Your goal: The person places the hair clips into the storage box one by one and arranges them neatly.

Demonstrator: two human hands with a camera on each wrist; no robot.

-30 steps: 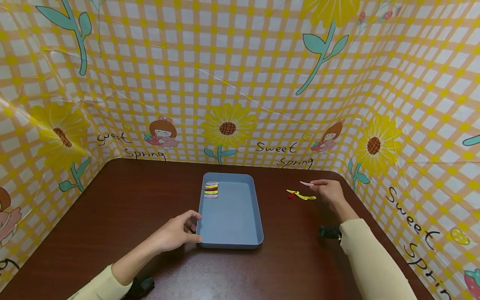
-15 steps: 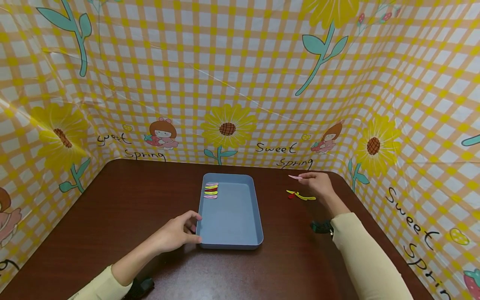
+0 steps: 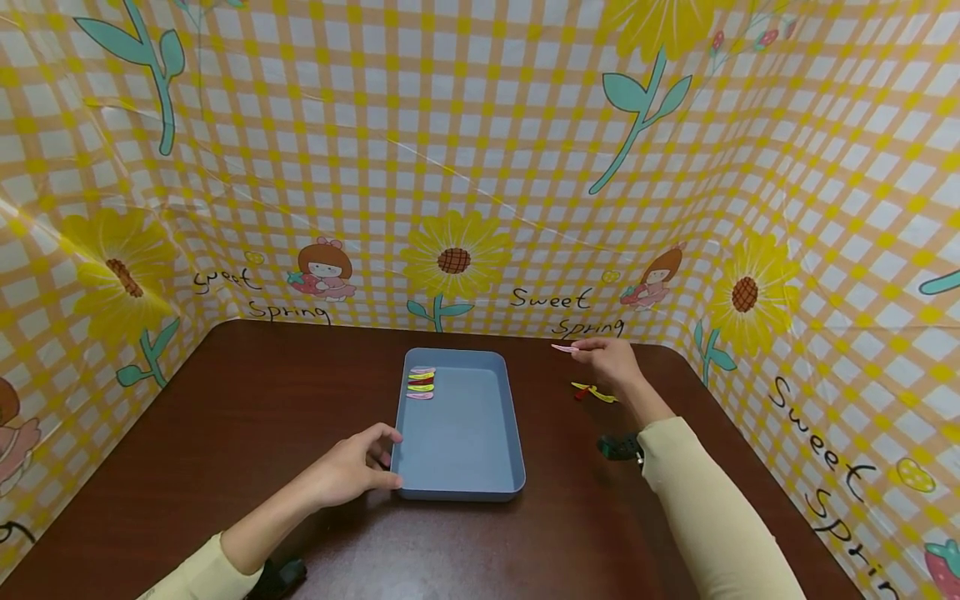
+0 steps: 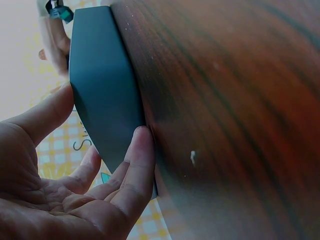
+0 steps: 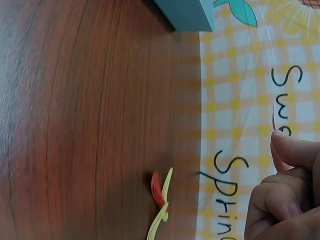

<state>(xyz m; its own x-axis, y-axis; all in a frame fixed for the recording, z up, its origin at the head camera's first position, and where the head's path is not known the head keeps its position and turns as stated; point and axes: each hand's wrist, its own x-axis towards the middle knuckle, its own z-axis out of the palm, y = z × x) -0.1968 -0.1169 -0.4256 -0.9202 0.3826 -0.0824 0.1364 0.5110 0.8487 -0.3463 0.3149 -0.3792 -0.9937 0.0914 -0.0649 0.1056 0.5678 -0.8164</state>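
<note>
Between thumb and finger, my right hand (image 3: 611,365) pinches a pink hair clip (image 3: 564,348) above the table, right of the tray. In the right wrist view the clip shows only as a thin edge-on line beyond the fingertips. A blue-grey tray (image 3: 459,433) holds a column of pink, yellow and red hair clips (image 3: 421,384) at its upper left. My left hand (image 3: 358,467) rests against the tray's left side near the front corner, its thumb and fingertips spread along the outer wall. Below the right hand lie loose yellow clips (image 3: 603,396) and a red clip (image 5: 157,188), overlapping.
The dark brown wooden table (image 3: 300,375) bears the tray and clips. A yellow checked cloth (image 3: 360,183) with sunflowers and lettering stands as a wall behind the table and along its sides.
My right hand has moved left and slightly away from me, carrying the pink hair clip towards the tray. My left hand, the tray and the loose clips stay in place.
</note>
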